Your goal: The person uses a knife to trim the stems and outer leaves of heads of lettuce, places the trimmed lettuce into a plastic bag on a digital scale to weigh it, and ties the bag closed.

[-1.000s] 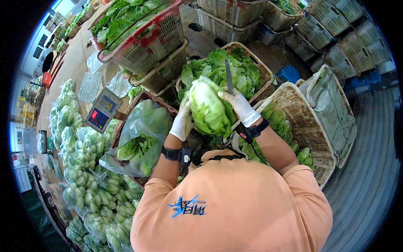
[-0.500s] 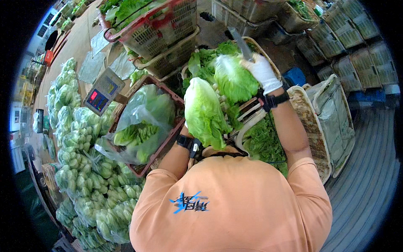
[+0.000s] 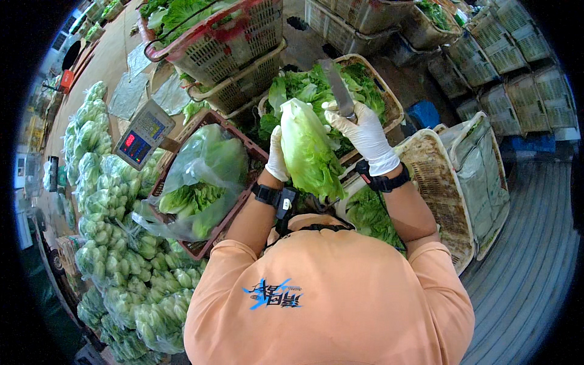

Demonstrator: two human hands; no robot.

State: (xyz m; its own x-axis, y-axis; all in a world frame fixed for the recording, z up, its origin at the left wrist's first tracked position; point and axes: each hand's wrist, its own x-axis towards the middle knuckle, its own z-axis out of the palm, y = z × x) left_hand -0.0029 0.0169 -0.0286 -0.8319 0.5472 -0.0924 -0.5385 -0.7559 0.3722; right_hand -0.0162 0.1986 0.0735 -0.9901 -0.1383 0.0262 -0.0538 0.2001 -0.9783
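The partly curled left hand [image 3: 277,156] grips a lettuce head [image 3: 310,146] by its left side, right of a dark-red crate [image 3: 255,162]. The right hand [image 3: 366,135] is closed around a knife [image 3: 338,88], its blade pointing far.

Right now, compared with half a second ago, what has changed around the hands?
The right hand has come back down and left, toward the lettuce head; the pale leafy piece beneath it no longer shows there, apparently let go. The left hand is more visible. Unchanged: the knife in the right hand, the lettuce head in the left, the scale.
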